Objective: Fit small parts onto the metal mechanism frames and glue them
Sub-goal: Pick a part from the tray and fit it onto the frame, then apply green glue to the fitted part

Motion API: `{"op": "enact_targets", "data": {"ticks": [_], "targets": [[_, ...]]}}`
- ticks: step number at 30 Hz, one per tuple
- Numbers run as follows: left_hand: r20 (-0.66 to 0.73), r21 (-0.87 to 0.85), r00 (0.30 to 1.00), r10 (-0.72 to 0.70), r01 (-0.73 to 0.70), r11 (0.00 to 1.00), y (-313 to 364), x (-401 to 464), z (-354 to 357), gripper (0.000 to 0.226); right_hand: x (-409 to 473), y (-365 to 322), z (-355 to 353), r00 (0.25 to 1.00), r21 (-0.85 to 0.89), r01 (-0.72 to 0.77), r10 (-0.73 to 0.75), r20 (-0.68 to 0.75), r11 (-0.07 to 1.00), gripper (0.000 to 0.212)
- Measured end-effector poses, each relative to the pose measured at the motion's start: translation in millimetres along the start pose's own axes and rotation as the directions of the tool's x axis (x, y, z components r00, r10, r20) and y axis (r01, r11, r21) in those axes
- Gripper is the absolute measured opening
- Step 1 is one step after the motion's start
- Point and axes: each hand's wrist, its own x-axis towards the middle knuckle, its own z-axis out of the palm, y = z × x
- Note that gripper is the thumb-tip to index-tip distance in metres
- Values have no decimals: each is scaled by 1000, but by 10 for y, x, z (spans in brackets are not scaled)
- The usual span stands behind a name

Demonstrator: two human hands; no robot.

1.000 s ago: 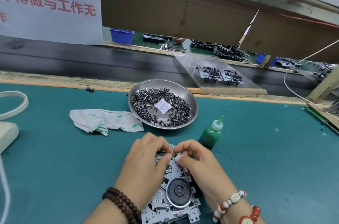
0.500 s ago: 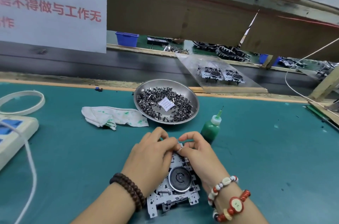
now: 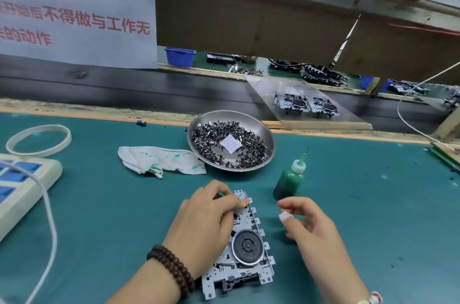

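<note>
Right hand (image 3: 308, 222) now off the away-pointing frame (image 3: 242, 246).

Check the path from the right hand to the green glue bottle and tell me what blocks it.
Nothing visible blocks it. The right hand hovers empty with fingers loosely curled just near of the green glue bottle with the needle tip; only bare teal mat lies between them. The metal mechanism frame sits to its left.

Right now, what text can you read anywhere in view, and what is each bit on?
White paper sign with red characters, cut off at the top and left edges:
"视前方"
"始后不得做与工作无"
"的动作"
Small white paper slip in the round steel dish of small dark parts: printed lines, too small to read.
Green glue bottle: no label visible.
</note>
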Motion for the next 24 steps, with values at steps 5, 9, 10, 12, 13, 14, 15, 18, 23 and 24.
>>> {"op": "enact_targets", "data": {"ticks": [5,9,10,12,13,14,15,18,23,24], "targets": [[-3,-150,1000,-31,30,988,-23,5,40,26,77,130,-181,964,91,43,-17,-267,995,31],[-9,-211,998,-56,52,976,-25,8,27,30,193,186,-233,981,8,-23,24,-190,1000,50],[-19,-199,998,-63,58,978,-27,4,11,29,226,192,-235,989,-53,-22,14,-150,998,56],[-63,-149,993,-101,90,985,-38,-8,-50,26,285,177,-232,997,-177,-5,-8,-73,984,64],[-103,-132,986,-130,116,984,-49,-13,-95,25,313,162,-231,999,-230,9,-20,-46,973,66],[-151,-130,974,-168,148,980,-63,-22,-149,25,343,145,-227,999,-274,27,-35,-23,961,67],[-193,-140,959,-210,185,973,-83,-34,-206,26,372,126,-223,999,-310,43,-47,-7,950,65],[-169,-112,928,-333,318,942,-148,-135,-317,26,436,69,-193,998,-341,56,-51,22,939,53],[71,-232,853,-516,518,824,-85,-287,-292,17,460,35,-151,994,-413,105,-98,38,905,34],[98,-242,846,-523,530,813,-80,-288,-272,18,465,36,-149,994,-420,109,-106,31,901,33]]}}
